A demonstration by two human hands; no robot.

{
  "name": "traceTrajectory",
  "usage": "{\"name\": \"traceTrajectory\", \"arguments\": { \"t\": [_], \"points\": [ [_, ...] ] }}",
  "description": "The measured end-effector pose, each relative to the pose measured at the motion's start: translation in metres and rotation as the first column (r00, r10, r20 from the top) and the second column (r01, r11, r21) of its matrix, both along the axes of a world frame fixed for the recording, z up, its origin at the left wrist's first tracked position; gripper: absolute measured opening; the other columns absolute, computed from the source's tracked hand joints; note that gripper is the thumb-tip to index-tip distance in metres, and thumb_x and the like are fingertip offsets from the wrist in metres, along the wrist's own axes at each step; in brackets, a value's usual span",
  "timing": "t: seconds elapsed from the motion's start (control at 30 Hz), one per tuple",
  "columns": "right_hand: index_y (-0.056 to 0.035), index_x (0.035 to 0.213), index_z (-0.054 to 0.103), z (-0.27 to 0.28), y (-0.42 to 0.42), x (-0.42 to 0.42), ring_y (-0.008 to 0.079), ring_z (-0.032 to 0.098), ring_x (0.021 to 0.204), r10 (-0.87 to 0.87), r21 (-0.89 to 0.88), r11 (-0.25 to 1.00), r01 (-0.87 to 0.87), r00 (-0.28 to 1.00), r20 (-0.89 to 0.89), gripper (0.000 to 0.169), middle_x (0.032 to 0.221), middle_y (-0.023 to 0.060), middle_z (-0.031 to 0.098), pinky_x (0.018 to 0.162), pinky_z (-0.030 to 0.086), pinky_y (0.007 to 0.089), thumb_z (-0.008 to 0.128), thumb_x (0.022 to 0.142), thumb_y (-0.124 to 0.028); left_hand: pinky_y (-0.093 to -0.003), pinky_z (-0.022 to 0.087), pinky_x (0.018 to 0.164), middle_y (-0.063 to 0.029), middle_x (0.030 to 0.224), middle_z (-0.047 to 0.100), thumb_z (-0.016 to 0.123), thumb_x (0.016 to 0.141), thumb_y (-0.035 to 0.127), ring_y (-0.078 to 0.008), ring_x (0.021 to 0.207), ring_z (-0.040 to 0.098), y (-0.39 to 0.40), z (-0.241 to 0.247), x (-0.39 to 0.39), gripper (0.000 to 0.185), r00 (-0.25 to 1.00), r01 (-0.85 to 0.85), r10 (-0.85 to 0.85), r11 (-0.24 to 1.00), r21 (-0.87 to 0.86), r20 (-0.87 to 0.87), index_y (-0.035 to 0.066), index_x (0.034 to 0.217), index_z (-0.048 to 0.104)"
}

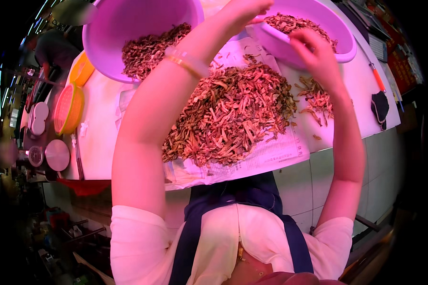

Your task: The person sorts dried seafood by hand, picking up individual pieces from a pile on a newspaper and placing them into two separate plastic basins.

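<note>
A large heap of dried, shrivelled strips, plant-like in look, lies on newspaper before me. My left hand reaches across to the far side, at the near left rim of the right purple basin; its fingers are partly cut off by the picture's edge. Over that same basin, which holds similar strips, my right hand is bent with thumb and fingers close together; whether it pinches a strip is unclear. Another purple basin, tilted, has darker strips inside and stands beyond my left forearm.
Right of the heap lies a small pile of strips. An orange-handled tool and a black cloth item are near the right edge. Leftward are a yellow basket, a knife and round scale-like plates. A person is at far left.
</note>
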State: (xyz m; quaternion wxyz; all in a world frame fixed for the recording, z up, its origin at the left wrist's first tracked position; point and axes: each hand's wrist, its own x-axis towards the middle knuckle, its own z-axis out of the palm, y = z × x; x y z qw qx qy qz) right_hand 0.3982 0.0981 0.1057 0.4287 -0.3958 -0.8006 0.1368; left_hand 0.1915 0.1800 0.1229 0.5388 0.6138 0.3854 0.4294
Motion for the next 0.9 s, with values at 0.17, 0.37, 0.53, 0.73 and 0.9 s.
{"name": "traceTrajectory", "arguments": {
  "t": [0.17, 0.37, 0.53, 0.73, 0.9],
  "points": [
    [-0.0042, 0.084, 0.059, -0.048, -0.055, -0.033, 0.0271, 0.059, 0.081, 0.208, -0.138, 0.973, -0.185, 0.963, 0.174, 0.008, 0.084, 0.0091, 0.061, 0.073, 0.048, 0.0357, 0.057, 0.078, -0.009, -0.0338, 0.043, 0.094, -0.0097, 0.113, 0.059, 0.054, 0.089, 0.030, -0.0194, 0.108, 0.055, -0.094, -0.008, -0.040, 0.039, 0.928, 0.006, 0.047, 0.990, 0.141, -0.369, 0.004, 0.117, 0.055],
    [-0.0094, 0.087, 0.058, -0.075, -0.080, -0.048, 0.0281, 0.057, 0.082, 0.236, -0.178, 0.968, -0.178, 0.887, 0.396, 0.017, 0.082, 0.0084, 0.057, 0.071, 0.046, 0.0382, 0.064, 0.076, -0.020, -0.0310, 0.046, 0.083, -0.0079, 0.105, 0.062, 0.053, 0.089, 0.018, -0.0182, 0.097, 0.058, -0.151, -0.064, -0.077, 0.024, 0.875, 0.035, 0.065, 0.980, 0.197, -0.479, 0.001, 0.105, 0.060],
    [-0.0073, 0.085, 0.055, -0.080, -0.085, -0.060, 0.0274, 0.057, 0.085, 0.238, -0.157, 0.969, -0.190, 0.891, 0.386, 0.016, 0.083, 0.0088, 0.055, 0.070, 0.048, 0.0384, 0.062, 0.073, -0.015, -0.0347, 0.045, 0.081, -0.0123, 0.094, 0.060, 0.060, 0.081, 0.012, -0.0283, 0.091, 0.057, -0.173, -0.073, -0.065, 0.015, 0.734, 0.138, 0.295, 0.817, 0.560, -0.611, 0.002, 0.092, 0.063],
    [-0.0068, 0.086, 0.055, -0.080, -0.095, -0.055, 0.0269, 0.057, 0.085, 0.121, -0.096, 0.991, -0.090, 0.907, 0.402, 0.017, 0.084, 0.0081, 0.054, 0.070, 0.049, 0.0378, 0.063, 0.074, -0.016, -0.0365, 0.044, 0.078, -0.0097, 0.084, 0.056, 0.068, 0.073, 0.016, -0.0286, 0.086, 0.054, -0.161, -0.081, -0.034, 0.018, 0.559, 0.198, 0.383, 0.799, 0.567, -0.735, 0.003, 0.083, 0.060],
    [-0.0058, 0.082, 0.055, -0.083, -0.096, -0.057, 0.0274, 0.057, 0.084, 0.131, -0.133, 0.987, -0.086, 0.917, 0.377, 0.013, 0.084, 0.0098, 0.055, 0.070, 0.047, 0.0383, 0.061, 0.074, -0.013, -0.0376, 0.044, 0.078, -0.0108, 0.082, 0.056, 0.068, 0.072, 0.018, -0.0286, 0.086, 0.055, -0.157, -0.082, -0.043, 0.017, 0.634, 0.173, 0.270, 0.864, 0.474, -0.724, 0.005, 0.081, 0.060]
  ]
}}
